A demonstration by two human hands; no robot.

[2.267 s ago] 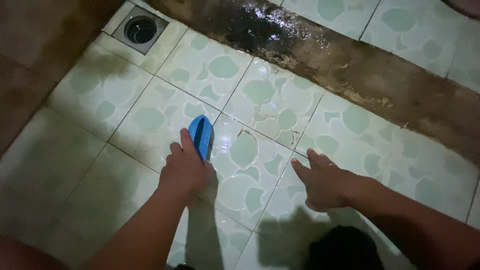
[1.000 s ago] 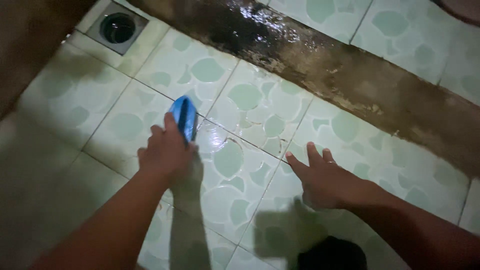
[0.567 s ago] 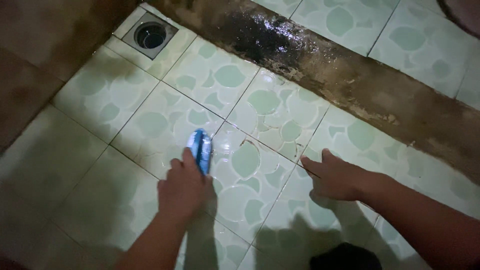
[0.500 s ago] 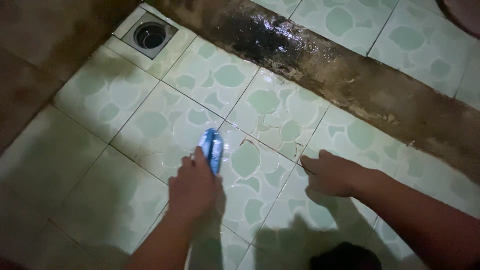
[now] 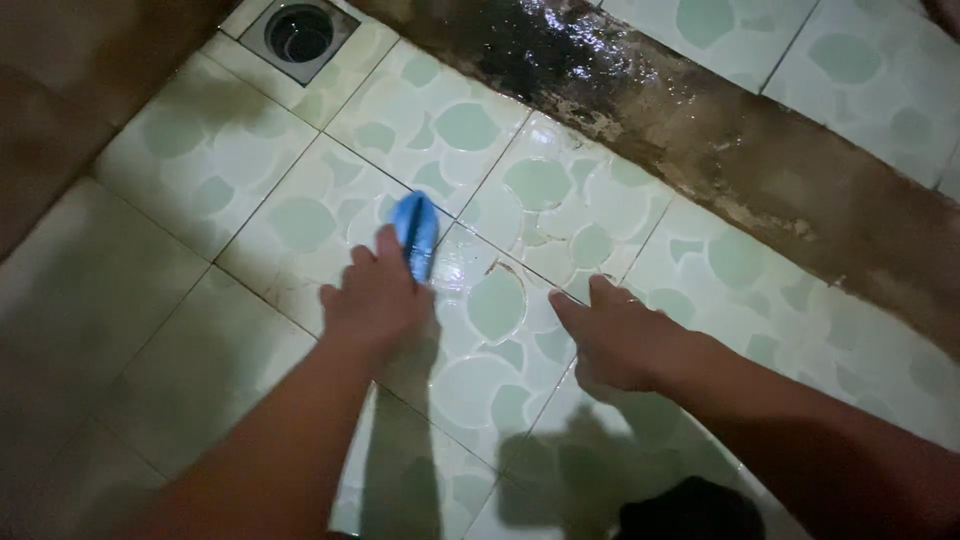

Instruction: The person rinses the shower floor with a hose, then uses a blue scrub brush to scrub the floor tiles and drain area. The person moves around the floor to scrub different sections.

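My left hand [image 5: 375, 300] grips a blue scrub brush [image 5: 415, 228] and presses it against the wet floor tiles [image 5: 300, 220], which are pale green with a leaf pattern. The brush sits over a grout line near the middle of the view. My right hand [image 5: 612, 340] rests flat on the tiles to the right, fingers spread and pointing left, holding nothing.
A square floor drain [image 5: 300, 32] sits in the top left corner. A dark, wet, stained concrete strip [image 5: 700, 130] runs diagonally across the top. A brown wall [image 5: 60, 120] borders the left side. A dark shape [image 5: 690, 510] lies at the bottom edge.
The brush in my left hand has slid back and forth over the tiles and now sits farther up. My right hand stays planted on the floor, shifted slightly left.
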